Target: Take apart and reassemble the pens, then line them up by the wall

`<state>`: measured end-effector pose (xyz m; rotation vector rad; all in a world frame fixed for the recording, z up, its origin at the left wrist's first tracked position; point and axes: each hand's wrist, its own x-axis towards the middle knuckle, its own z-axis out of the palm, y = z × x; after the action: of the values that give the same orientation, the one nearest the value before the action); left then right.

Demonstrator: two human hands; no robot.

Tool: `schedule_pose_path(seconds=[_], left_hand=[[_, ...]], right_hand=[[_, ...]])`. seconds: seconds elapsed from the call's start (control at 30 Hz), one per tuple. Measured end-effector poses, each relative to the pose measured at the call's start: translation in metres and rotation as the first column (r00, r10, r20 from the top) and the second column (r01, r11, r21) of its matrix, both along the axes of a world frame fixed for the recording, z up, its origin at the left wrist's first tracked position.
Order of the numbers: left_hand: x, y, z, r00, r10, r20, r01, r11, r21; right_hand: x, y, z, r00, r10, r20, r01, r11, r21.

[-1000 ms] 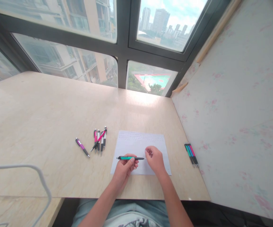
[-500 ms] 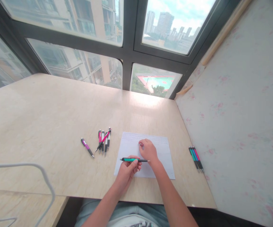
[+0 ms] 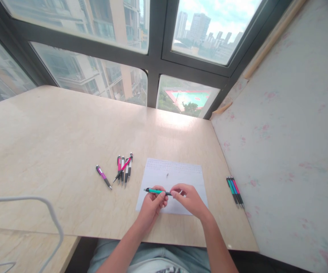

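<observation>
A teal and black pen (image 3: 154,191) lies sideways over the paper, gripped by my left hand (image 3: 151,204) near its middle. The thumb and fingers of my right hand (image 3: 189,197) pinch the pen's dark tip end, which they hide. Below both hands is a white sheet of paper (image 3: 178,167) with lines of handwriting along its top. A tiny dark and silver piece (image 3: 167,175), too small to name, rests on the sheet beyond my hands.
Left of the paper, several pink and silver pens (image 3: 124,170) lie in a loose pile, with a purple pen (image 3: 104,177) beside them. Several pens (image 3: 234,191) lie in a row by the right wall. A white cable (image 3: 50,208) curves at lower left.
My right hand has left the small piece on the paper and come back towards me, closing on the pen's tip end. My left hand keeps its hold on the pen.
</observation>
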<state>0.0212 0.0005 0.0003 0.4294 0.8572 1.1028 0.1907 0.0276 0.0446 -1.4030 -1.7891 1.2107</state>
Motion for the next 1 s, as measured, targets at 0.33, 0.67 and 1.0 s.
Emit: schedule_pose_path(seconds=[0.33, 0.67, 1.0], left_hand=[[-0.002, 0.0, 0.0, 0.997, 0.073, 0.037, -0.073, 0.997, -0.001], [-0.003, -0.001, 0.0, 0.992, 0.085, 0.098, -0.082, 0.996, -0.027], [-0.004, -0.001, -0.002, 0.989, 0.078, 0.122, -0.076, 0.997, -0.015]], right_hand=[[0.036, -0.02, -0.002, 0.998, -0.04, 0.054, 0.038, 0.998, 0.051], [0.027, -0.001, -0.046, 0.902, -0.403, 0.153, 0.372, 0.907, 0.197], [-0.018, 0.034, -0.043, 0.892, -0.415, 0.179, 0.358, 0.891, 0.278]])
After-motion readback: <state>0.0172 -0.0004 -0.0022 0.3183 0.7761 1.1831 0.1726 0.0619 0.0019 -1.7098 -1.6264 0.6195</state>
